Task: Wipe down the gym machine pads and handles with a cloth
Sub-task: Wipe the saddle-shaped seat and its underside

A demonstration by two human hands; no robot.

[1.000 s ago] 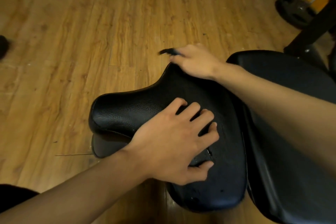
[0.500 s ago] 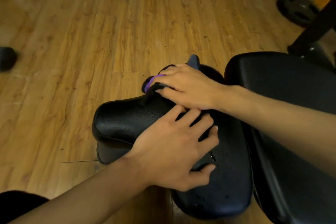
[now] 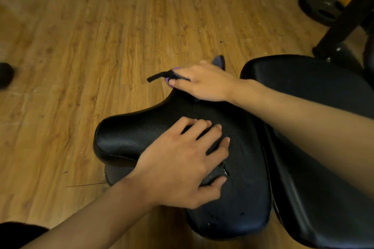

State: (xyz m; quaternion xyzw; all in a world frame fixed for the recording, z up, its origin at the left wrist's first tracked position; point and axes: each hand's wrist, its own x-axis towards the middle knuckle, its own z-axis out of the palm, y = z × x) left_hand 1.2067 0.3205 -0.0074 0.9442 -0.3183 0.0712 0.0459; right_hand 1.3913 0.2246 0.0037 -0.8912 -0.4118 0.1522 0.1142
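The right hand point(image 3: 202, 85) has slid out to the far edge of the black textured leather seat pad point(image 3: 125, 137), fingers curled round a dark, purple-trimmed cloth point(image 3: 159, 76). The left hand point(image 3: 182, 166) presses flat on the pad, fingers spread.

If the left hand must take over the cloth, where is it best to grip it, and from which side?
Probably pinch the free dark strip of the cloth that sticks out past the right hand, coming from the left. The rest is mostly hidden under that hand at the edge of the seat pad.
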